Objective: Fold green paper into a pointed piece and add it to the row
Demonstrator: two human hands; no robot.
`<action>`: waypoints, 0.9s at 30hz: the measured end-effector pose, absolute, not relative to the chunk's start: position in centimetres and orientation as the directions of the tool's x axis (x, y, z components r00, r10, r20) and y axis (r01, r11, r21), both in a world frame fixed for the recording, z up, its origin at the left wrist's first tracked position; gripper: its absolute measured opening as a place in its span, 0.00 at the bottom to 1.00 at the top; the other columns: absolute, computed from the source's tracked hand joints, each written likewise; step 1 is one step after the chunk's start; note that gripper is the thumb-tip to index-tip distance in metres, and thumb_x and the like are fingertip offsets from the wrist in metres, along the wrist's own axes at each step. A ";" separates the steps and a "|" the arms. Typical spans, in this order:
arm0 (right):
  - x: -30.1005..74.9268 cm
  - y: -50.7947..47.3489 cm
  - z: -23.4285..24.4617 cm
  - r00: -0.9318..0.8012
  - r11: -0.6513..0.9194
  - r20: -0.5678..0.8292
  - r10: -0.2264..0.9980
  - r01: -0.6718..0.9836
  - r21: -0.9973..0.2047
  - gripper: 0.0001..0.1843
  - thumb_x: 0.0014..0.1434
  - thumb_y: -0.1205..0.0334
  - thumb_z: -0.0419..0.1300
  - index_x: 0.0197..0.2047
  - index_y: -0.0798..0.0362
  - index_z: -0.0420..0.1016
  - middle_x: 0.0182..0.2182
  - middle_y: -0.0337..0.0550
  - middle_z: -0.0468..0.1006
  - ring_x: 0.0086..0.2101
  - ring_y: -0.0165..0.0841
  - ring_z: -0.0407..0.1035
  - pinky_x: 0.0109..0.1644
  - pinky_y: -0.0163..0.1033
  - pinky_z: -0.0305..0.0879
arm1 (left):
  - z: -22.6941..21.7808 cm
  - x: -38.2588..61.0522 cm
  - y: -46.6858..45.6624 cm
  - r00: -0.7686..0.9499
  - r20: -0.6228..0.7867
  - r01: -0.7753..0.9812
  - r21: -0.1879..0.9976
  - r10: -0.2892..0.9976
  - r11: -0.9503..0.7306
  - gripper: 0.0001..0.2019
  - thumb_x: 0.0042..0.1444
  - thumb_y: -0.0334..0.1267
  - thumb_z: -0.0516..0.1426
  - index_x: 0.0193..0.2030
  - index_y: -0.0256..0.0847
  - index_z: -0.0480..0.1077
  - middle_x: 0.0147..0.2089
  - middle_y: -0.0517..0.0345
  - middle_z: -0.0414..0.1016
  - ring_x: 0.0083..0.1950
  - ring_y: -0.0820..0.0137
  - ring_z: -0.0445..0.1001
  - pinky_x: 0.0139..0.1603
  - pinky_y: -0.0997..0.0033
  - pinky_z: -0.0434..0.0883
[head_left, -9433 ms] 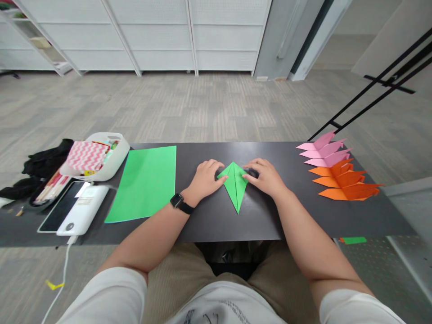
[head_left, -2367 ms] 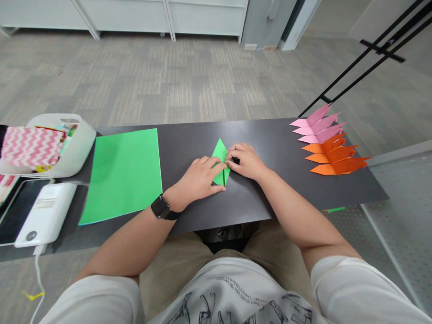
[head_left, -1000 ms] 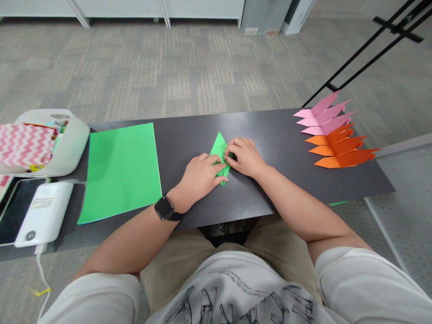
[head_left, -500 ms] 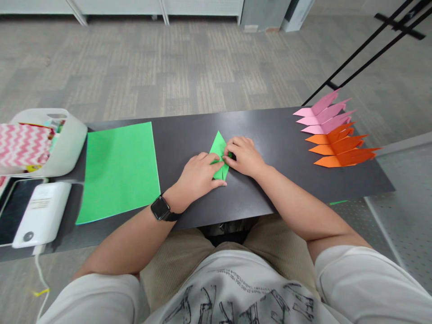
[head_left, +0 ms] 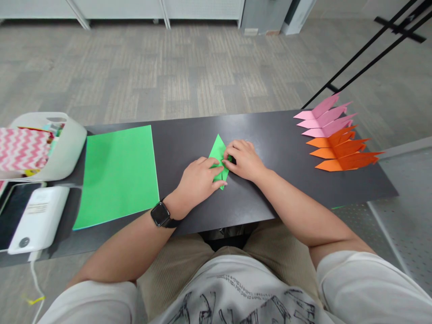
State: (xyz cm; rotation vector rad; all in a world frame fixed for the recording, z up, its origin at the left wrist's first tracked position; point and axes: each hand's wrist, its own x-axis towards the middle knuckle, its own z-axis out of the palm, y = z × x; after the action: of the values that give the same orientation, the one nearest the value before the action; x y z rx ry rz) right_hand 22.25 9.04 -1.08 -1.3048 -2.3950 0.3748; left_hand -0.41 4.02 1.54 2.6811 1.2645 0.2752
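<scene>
A small piece of folded green paper [head_left: 217,145], kite-shaped with a point at the far end, lies on the dark table between my hands. My left hand [head_left: 199,181], with a black watch on its wrist, holds the paper down from the left, thumb near its lower tip and fingers across its middle. From the right, my right hand [head_left: 245,158] pinches the paper's right side between thumb and curled fingers. The fingertips hide the middle of the folds.
Large green sheets [head_left: 119,175] lie to the left, beside a white basket [head_left: 72,153] and a white power bank [head_left: 40,220] with a cable. Pink folded paper figures [head_left: 326,112] and orange ones [head_left: 344,155] stand in a row at the right of the dark table [head_left: 270,126].
Both hands stay on the folded green paper with hardly any movement. The whole view has shifted slightly, so things sit a little lower in the picture.
</scene>
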 end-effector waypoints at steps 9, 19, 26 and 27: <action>22.4 9.5 -1.7 -0.485 0.530 0.218 0.847 0.739 -0.416 0.05 0.66 0.58 0.68 0.43 0.46 0.76 0.47 0.45 0.78 0.52 0.46 0.69 0.58 0.53 0.59 | 1.7 -0.4 4.0 0.613 0.083 0.760 0.210 0.785 -0.615 0.16 0.68 0.52 0.67 0.54 0.45 0.83 0.61 0.53 0.80 0.57 0.57 0.76 0.59 0.55 0.77; 22.3 9.6 -1.7 -0.476 0.519 0.213 0.853 0.744 -0.421 0.04 0.68 0.57 0.66 0.43 0.46 0.77 0.48 0.46 0.78 0.51 0.46 0.69 0.58 0.54 0.59 | 1.5 -0.3 4.1 0.602 0.100 0.761 0.229 0.792 -0.607 0.13 0.73 0.47 0.62 0.57 0.45 0.81 0.58 0.51 0.81 0.53 0.59 0.76 0.56 0.55 0.75; 22.3 9.4 -1.5 -0.473 0.517 0.212 0.855 0.746 -0.420 0.03 0.68 0.58 0.66 0.43 0.46 0.77 0.48 0.46 0.78 0.52 0.47 0.69 0.58 0.54 0.59 | 1.5 -0.2 4.2 0.610 0.080 0.766 0.195 0.788 -0.612 0.15 0.71 0.48 0.63 0.57 0.45 0.80 0.58 0.51 0.80 0.53 0.57 0.75 0.54 0.55 0.74; 22.3 9.4 -1.5 -0.472 0.515 0.210 0.856 0.747 -0.420 0.03 0.68 0.58 0.66 0.43 0.46 0.77 0.48 0.46 0.78 0.51 0.47 0.69 0.58 0.54 0.59 | 1.6 -0.2 4.2 0.610 0.077 0.766 0.194 0.788 -0.612 0.15 0.71 0.49 0.63 0.58 0.45 0.80 0.58 0.51 0.79 0.53 0.57 0.75 0.55 0.55 0.74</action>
State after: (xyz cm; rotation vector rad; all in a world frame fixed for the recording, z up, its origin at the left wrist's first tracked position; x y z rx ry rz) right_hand 22.28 9.40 -1.46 -1.3228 -2.3677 0.3797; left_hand -0.23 4.20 1.57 2.6903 1.3066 0.2331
